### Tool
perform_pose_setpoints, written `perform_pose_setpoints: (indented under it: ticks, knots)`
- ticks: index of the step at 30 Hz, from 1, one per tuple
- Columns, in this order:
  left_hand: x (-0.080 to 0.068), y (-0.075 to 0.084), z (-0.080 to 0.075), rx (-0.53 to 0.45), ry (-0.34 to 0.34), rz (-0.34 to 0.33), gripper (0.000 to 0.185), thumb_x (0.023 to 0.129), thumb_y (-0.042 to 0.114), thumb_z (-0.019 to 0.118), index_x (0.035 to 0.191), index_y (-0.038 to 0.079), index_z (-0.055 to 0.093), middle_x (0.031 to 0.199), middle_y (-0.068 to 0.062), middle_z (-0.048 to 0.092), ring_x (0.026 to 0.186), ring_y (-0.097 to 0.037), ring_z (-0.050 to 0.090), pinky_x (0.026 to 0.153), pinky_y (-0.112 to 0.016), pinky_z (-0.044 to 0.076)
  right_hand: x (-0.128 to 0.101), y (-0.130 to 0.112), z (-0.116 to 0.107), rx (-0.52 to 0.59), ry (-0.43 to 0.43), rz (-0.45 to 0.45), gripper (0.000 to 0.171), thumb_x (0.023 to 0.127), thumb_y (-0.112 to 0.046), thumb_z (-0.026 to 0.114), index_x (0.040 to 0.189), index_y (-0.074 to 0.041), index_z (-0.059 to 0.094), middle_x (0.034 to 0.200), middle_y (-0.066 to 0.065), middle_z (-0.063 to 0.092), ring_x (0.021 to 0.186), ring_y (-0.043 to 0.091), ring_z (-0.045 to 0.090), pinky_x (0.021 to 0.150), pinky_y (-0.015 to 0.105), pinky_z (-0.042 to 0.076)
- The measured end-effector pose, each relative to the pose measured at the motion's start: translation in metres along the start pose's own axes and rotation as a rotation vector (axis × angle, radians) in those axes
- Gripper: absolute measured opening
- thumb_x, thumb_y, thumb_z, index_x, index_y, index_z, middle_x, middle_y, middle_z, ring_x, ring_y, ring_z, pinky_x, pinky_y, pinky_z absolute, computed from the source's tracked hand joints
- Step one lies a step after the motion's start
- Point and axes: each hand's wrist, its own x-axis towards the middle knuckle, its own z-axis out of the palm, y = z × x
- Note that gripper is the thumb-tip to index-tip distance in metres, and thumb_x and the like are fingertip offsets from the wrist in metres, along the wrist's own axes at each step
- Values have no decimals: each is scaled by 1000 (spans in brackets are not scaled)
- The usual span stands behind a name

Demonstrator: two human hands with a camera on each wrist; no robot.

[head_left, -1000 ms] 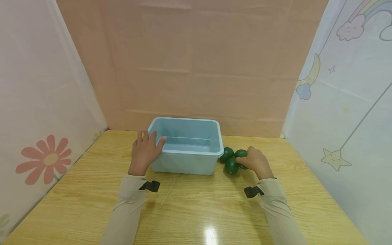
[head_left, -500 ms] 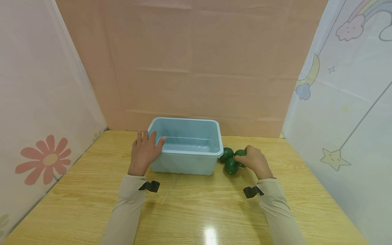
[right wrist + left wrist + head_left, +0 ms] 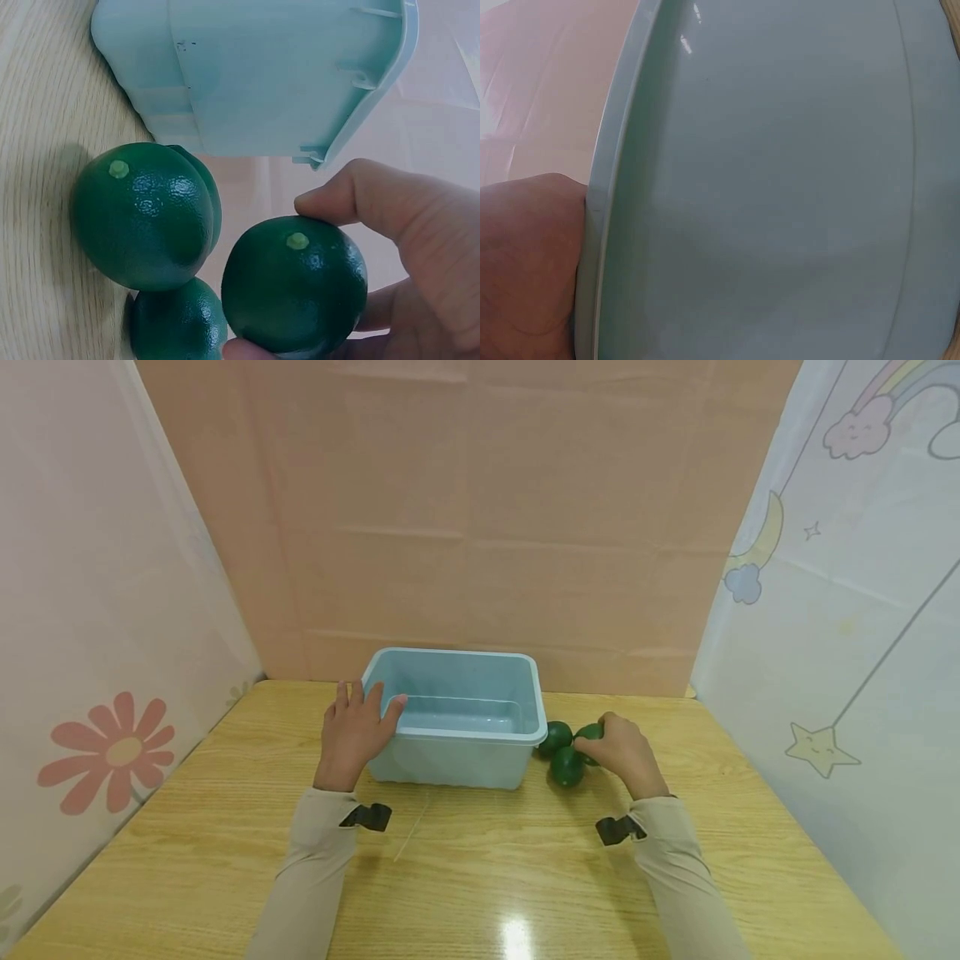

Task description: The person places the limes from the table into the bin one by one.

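At the bottom of the head view, 2 beige sleeves run up from the lower edge across a wooden table (image 3: 480,877), each with a black clip at the wrist. A little higher, left of centre, the left hand (image 3: 352,735) rests against the left end of a pale blue bin (image 3: 459,739), fingers fairly straight along the wall and the thumb laid over the rim; the left wrist view shows only bin wall (image 3: 780,187) with skin pressed to its edge at lower left.

Right of centre, the right hand (image 3: 622,756) curls its thumb and fingers round 1 dark green lime (image 3: 589,733). In the right wrist view that lime (image 3: 294,283) sits at lower centre, pinched between the thumb above and fingertips below. Whether it has left the table I cannot tell. To its left, 2 more limes (image 3: 142,214) lie on the wood, 1 tucked behind the others, just beside the bin's right wall (image 3: 255,75).

Judging by this, the work is barely begun: the bin looks empty inside, no lime is in it, 1 is in hand and 2 wait on the table.

Behind everything, at the top of the frame, stands a pink backdrop, with printed sheets at either side.
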Motion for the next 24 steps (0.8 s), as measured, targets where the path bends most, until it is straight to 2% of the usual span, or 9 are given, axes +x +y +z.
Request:
perform_pose_setpoints:
  ticks: [8,14,24]
  knots:
    - [0,1,0,4,3,-7,68,107,49,34,154,-1,34,159,-35,16,147,-54,3,114,-68,15,0,-2,0,10,65,-37,60,86,-32,65,122,14,53,93,20,63,72,26,57,57,33,47]
    - [0,0,1,14,9,-6,68,107,49,34,153,-1,35,158,-35,17,147,-54,5,114,-68,16,1,-2,0,14,76,-42,62,86,-33,65,124,15,53,95,22,63,74,28,58,58,35,49]
    - [1,-1,1,13,-15,-16,68,107,50,32,154,0,34,159,-35,15,147,-54,2,114,-68,14,1,-2,1,3,98,-67,66,88,-33,65,131,14,51,111,31,63,84,33,60,64,40,53]
